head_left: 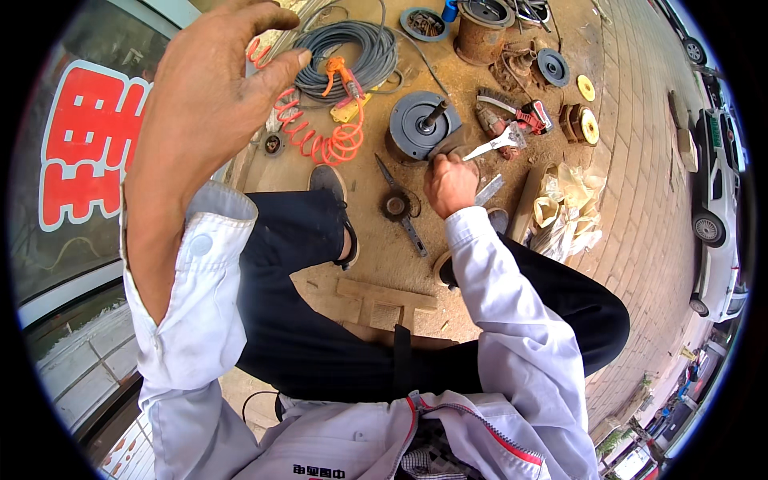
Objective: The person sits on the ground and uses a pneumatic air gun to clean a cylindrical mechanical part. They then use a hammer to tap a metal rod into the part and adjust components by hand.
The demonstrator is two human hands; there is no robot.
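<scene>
My left hand (pixel 220 84) is raised close to the camera at the upper left, thumb and fingers apart, with nothing seen between them. Beside a round dark grey motor (pixel 406 132) with an upright shaft, my right hand (pixel 450 186) has its fingers curled closed. They press at a brownish piece (pixel 454 147) by the motor's near right side; what they grip, if anything, is hidden. A white plastic tool (pixel 490 146) slants away just right of those fingers. On the ground nearer my feet lies a dark puller-like tool (pixel 395 206) with long arms.
A grey cable coil (pixel 352 52), an orange air hose (pixel 332 148) and an air gun (pixel 340 74) lie at far left. A red cordless tool (pixel 532 118), copper-wound coil (pixel 580 125), rusty housing (pixel 482 36) and plastic bags (pixel 568 204) lie right. A glass door (pixel 80 136) stands left.
</scene>
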